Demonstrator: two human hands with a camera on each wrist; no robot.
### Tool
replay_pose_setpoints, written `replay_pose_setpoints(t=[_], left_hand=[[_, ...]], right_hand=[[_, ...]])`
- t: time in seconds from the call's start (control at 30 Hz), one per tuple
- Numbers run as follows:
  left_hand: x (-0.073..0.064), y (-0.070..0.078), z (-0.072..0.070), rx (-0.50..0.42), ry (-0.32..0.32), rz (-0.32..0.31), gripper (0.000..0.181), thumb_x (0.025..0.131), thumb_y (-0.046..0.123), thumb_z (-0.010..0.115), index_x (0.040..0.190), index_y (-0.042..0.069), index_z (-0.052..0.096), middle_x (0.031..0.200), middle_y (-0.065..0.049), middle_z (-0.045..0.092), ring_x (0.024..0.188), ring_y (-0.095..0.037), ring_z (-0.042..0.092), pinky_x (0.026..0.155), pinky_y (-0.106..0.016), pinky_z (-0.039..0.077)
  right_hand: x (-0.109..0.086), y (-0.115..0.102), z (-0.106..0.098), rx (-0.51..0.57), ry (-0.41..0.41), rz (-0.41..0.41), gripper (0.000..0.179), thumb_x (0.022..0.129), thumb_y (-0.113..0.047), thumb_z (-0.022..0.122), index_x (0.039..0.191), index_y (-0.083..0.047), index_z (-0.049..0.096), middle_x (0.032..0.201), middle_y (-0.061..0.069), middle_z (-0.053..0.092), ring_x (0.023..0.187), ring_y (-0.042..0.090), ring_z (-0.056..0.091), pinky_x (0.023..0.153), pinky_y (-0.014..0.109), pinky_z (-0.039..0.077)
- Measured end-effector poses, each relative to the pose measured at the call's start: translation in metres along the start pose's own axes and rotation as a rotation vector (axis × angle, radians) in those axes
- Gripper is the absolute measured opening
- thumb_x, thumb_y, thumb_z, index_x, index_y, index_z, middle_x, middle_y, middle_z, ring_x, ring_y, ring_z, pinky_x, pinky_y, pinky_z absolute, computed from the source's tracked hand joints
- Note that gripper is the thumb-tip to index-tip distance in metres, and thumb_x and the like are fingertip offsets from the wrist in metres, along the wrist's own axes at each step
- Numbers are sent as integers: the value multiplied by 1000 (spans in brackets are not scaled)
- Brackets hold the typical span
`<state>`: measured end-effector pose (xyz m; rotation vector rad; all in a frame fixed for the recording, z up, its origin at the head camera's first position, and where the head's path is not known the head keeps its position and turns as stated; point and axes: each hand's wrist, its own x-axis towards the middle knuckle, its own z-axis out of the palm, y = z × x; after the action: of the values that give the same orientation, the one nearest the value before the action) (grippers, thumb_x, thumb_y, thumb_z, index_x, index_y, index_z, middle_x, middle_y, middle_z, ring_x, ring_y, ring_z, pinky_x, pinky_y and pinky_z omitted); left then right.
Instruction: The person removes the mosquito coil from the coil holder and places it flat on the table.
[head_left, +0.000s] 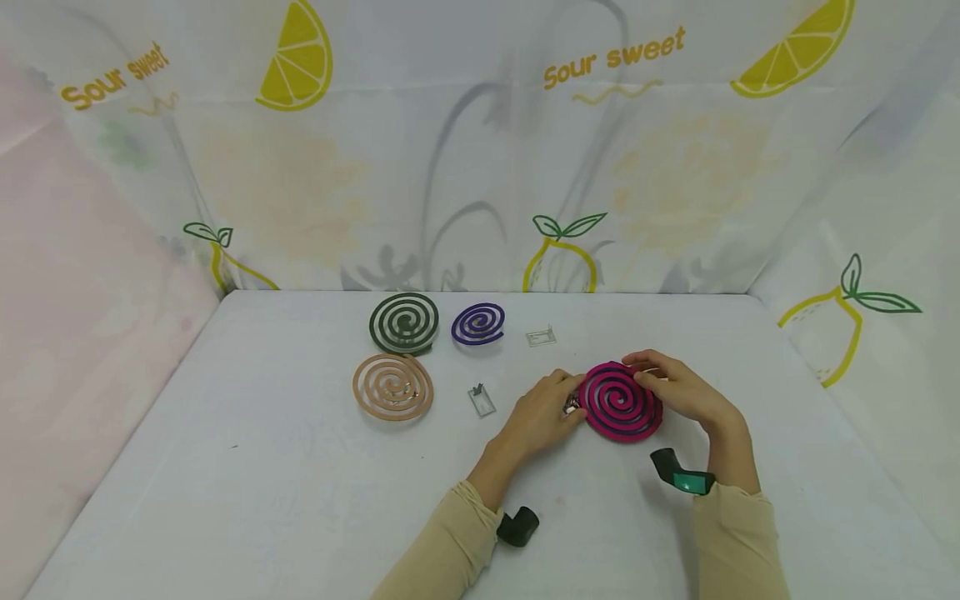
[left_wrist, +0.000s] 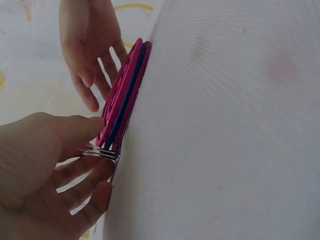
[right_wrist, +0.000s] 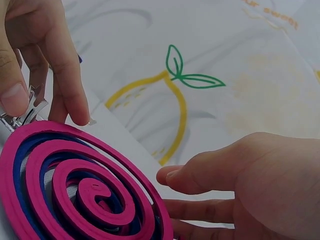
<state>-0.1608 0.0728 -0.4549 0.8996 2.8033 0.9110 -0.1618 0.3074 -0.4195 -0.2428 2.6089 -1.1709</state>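
A stack of pink and dark blue mosquito coils (head_left: 621, 402) lies flat on the white table, a pink one on top. At the stack's left edge, my left hand (head_left: 542, 412) holds it between thumb and fingers. Several thin silvery metal stands (left_wrist: 102, 151) stick out there, between that thumb and the fingers. Around the right edge my right hand (head_left: 678, 387) has its fingers loosely spread, fingertips at or close to the coils. The right wrist view shows the stack's spiral (right_wrist: 95, 190) from above, with the left fingers beyond it.
Farther left lie a green coil (head_left: 404, 323), a purple coil (head_left: 477, 324) and an orange coil (head_left: 393, 387) with metal showing at its middle. Two small metal stands, one upper (head_left: 541, 337) and one lower (head_left: 482, 401), lie apart on the table (head_left: 262, 500). Patterned cloth hangs behind.
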Motion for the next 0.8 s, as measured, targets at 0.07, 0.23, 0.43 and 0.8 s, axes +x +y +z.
replay_pose_setpoints(t=[0.07,0.23,0.43,0.8], left_hand=[[0,0,0,-2,-1,-2,49,91,26,62,137,14,50,121,1,58,108,-13,56,82,-27,49],[0,0,0,-4,0,-2,49,91,27,62,137,14,50,121,1,58,109,-13,56,83,-28,49],[1,-1,1,-4,0,-4,49,91,27,62,136,14,50,122,1,58,109,-14,56,83,-28,50],[0,0,0,-6,-9,-7,48,91,27,61,136,13,51,120,-1,58,106,-13,57,81,-27,50]], right_hand=[[0,0,0,1,0,4,37,100,-19,42,134,-3,45,135,24,50,121,38,48,95,49,44],[-1,0,0,4,1,-4,37,100,-19,42,134,-2,45,134,24,50,121,38,48,95,49,44],[0,0,1,6,2,-4,38,100,-18,43,134,-2,44,134,25,50,123,40,46,97,53,42],[-1,0,2,-3,10,-7,37,101,-19,43,134,-1,44,134,26,49,125,41,45,99,57,40]])
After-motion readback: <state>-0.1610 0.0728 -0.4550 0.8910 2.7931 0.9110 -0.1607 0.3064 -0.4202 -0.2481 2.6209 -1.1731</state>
